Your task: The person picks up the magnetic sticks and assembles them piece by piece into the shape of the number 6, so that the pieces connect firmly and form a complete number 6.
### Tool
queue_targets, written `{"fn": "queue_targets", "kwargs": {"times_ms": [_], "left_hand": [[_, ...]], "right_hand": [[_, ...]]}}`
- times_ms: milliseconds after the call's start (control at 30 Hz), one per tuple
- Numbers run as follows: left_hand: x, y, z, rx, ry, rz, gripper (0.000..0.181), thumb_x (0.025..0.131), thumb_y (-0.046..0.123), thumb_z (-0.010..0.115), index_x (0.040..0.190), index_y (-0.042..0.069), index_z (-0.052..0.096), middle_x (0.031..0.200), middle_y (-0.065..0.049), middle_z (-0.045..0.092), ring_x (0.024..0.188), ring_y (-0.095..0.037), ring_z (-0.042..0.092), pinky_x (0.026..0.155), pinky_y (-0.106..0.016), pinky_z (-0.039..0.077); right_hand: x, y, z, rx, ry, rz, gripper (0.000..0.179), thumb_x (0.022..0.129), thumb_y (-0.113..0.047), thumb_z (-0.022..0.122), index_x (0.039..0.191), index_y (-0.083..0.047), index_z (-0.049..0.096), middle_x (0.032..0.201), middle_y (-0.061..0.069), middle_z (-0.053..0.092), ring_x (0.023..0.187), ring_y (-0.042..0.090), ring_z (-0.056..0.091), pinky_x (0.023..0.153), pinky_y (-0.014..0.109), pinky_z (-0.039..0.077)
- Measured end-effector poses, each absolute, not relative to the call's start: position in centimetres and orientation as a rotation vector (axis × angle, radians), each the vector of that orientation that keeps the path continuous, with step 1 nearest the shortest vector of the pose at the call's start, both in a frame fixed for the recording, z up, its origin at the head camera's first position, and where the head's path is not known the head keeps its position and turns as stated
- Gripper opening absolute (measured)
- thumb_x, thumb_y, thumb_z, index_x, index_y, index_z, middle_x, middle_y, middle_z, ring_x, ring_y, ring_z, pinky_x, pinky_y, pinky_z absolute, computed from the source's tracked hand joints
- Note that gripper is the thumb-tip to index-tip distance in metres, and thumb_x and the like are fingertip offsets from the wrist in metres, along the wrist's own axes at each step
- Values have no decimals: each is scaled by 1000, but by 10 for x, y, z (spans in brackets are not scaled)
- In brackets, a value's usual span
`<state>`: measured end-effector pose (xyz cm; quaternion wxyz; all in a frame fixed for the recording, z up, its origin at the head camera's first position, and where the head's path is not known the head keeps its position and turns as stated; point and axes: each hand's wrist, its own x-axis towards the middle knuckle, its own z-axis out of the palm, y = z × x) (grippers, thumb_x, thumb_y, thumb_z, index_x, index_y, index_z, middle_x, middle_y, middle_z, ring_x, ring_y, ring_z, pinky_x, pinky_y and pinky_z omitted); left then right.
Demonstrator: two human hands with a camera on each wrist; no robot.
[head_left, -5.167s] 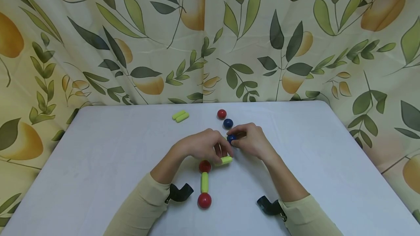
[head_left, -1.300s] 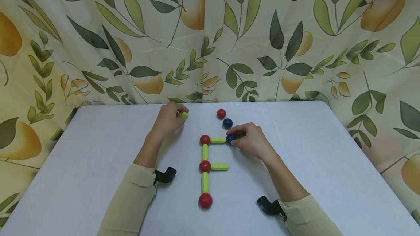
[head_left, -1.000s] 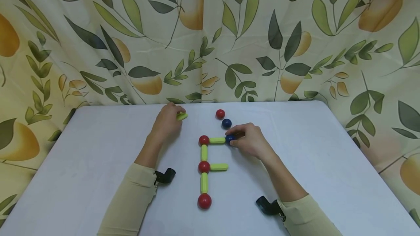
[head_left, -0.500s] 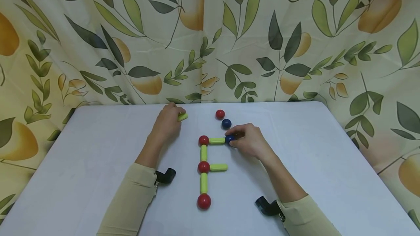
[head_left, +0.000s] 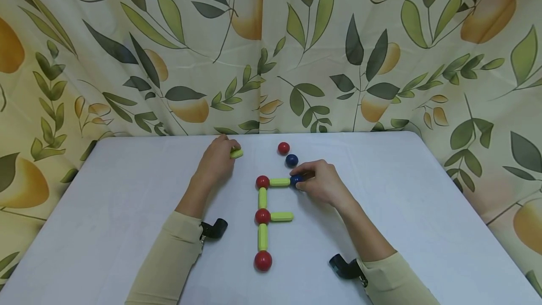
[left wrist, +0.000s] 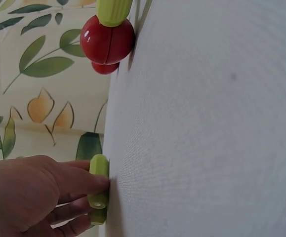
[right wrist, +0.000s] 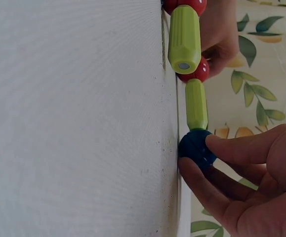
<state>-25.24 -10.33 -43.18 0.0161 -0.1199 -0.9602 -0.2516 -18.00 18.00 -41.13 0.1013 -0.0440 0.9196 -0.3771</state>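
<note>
My left hand (head_left: 218, 159) pinches a yellow-green magnetic rod (left wrist: 99, 170) at the table's back left; a second rod (left wrist: 98, 217) lies beside it, partly behind the fingers. Thumb and fingers of my right hand (head_left: 322, 180) hold a dark blue ball (right wrist: 195, 147), which meets the end of the upper horizontal rod (head_left: 280, 182). That rod runs to the top red ball (head_left: 262, 181). Below, vertical rods link it with the middle red ball (head_left: 262, 216) and the bottom red ball (head_left: 263, 261). From the middle ball a rod (head_left: 282, 217) points right, its far end free.
Behind the right hand's fingertips lie a loose blue ball (head_left: 291, 160) and a loose red ball (head_left: 283, 148). A white cloth covers the table (head_left: 139, 192). A leaf-patterned curtain (head_left: 271, 84) hangs along its back edge.
Since the oldest frame, rods and a red ball have joined the figure, and my left hand has gone to the back-left rods. Over the last second both hands stay nearly still.
</note>
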Motion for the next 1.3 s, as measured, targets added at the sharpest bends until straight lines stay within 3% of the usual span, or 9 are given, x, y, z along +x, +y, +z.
{"fn": "queue_targets", "kwargs": {"times_ms": [233, 767, 1067, 1300], "left_hand": [[-251, -103, -432, -379, -2990, -783, 35, 90, -9, 58, 118, 5, 75, 106, -11, 65, 96, -28, 58, 85, -40, 53], [-245, -104, -422, -418, -3047, -852, 27, 86, -5, 66, 109, 6, 76, 100, -12, 70, 91, -26, 62, 81, -38, 56], [-246, -101, -413, -495, -3138, -792, 32, 90, -1, 68, 118, 12, 76, 106, -14, 70, 98, -29, 61, 91, -41, 55], [-244, -101, -405, -556, -3181, -810, 31, 92, 0, 67, 119, 12, 77, 104, -13, 71, 96, -27, 61, 90, -41, 55]], "right_hand": [[-180, 180, -412, -144, 2716, -1118, 25, 92, -5, 76, 116, -10, 80, 115, 10, 75, 104, 26, 66, 88, 40, 57], [-180, 179, -410, -128, 2704, -1121, 25, 92, -5, 75, 116, -10, 80, 115, 11, 75, 106, 27, 66, 90, 40, 58], [-179, 180, -409, -113, 2694, -1124, 25, 92, -5, 74, 116, -10, 79, 116, 11, 75, 108, 28, 65, 91, 41, 58], [-179, 179, -409, -119, 2701, -1120, 25, 92, -5, 75, 117, -10, 79, 117, 12, 74, 108, 28, 65, 90, 40, 58]]}}
